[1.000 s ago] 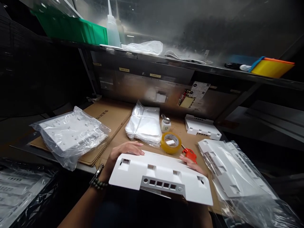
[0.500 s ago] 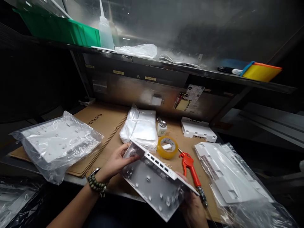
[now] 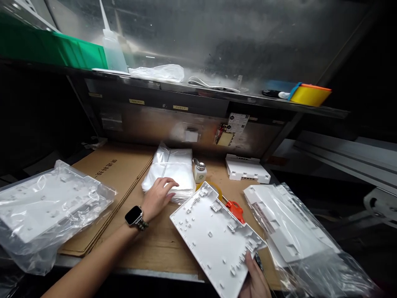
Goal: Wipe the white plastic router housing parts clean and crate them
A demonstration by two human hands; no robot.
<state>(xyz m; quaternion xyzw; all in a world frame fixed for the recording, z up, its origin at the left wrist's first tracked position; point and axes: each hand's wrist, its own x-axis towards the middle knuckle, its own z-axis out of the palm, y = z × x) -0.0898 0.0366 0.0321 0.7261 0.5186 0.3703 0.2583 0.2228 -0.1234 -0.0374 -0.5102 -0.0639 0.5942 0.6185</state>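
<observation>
My right hand grips the lower right corner of a white plastic housing, its clip-studded inner side facing up and tilted toward me. Over the front of a stack of clear plastic bags lies my left hand, fingers apart and slightly bent, holding nothing; whether it touches the bags I cannot tell. A smartwatch is on that wrist. Behind the housing, a roll of yellow tape and a red air blow gun are partly hidden.
A small pump bottle stands beside the bags. One white housing sits at the back right. Bagged housings lie at the right and left, the left one over flat cardboard. A metal shelf crosses above.
My left hand has let go of the housing and moved to the bags. My right hand has turned the housing so its inner face shows more. The view has shifted right.
</observation>
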